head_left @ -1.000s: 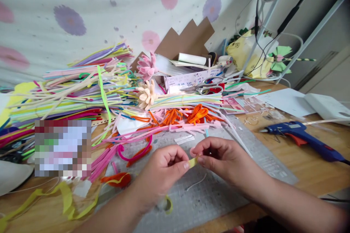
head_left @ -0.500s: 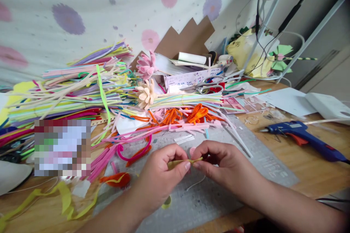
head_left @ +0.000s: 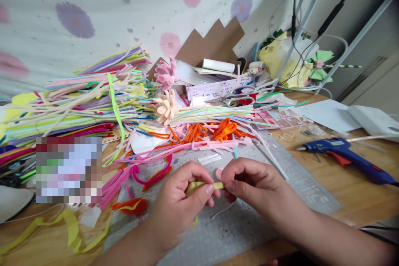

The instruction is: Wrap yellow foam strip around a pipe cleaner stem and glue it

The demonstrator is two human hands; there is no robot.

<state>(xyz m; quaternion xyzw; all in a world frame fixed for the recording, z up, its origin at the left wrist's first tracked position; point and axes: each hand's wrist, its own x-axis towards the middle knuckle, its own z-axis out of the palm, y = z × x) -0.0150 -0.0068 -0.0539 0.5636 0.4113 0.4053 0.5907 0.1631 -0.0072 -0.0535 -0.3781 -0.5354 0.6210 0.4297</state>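
The yellow strip [head_left: 218,185] is in the lower middle of the frame, its long way running sideways, nearly flat, from hand to hand. Your left hand [head_left: 183,201] pinches it, thumb against finger. Your right hand [head_left: 260,187] seems to pinch it too, though your fingers hide that end. Both are equally near.

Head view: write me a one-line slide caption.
Left hand and right hand pinch a yellow strip over a grey mat, a glue gun lying to the right.

Yellow strip [head_left: 218,185]; level between fingers [head_left: 200,171]
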